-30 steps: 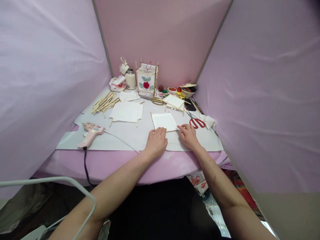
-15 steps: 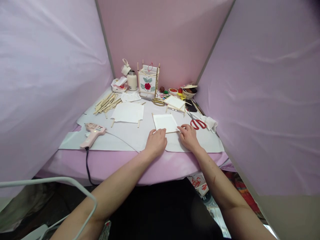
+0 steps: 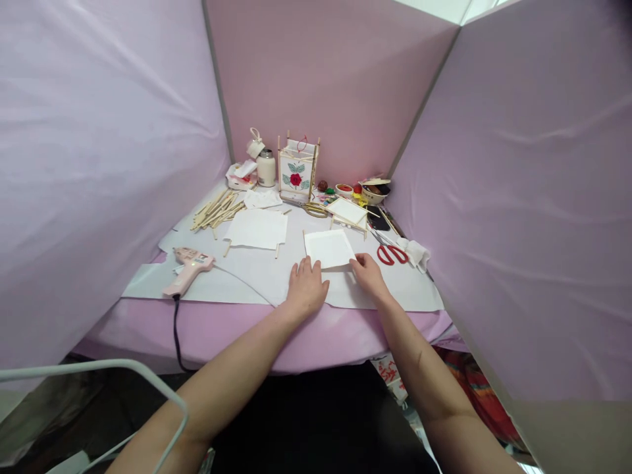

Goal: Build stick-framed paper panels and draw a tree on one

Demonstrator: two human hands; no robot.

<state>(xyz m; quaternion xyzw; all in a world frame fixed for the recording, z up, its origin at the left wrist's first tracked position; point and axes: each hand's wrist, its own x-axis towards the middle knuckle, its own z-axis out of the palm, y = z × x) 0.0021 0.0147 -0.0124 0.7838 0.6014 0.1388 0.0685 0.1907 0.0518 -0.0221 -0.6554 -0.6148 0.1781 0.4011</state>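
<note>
Left hand (image 3: 306,287): flat, open, fingertips on paper panel (image 3: 329,248) near edge
Right hand (image 3: 368,276): fingers curled, pressing panel's right corner
Scissors (image 3: 392,253): just right

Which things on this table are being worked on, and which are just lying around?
In hand: white paper panel, its near edge touched by the left hand and right hand.
Lying about: glue gun, red scissors, wooden sticks, decorated lantern.
</note>
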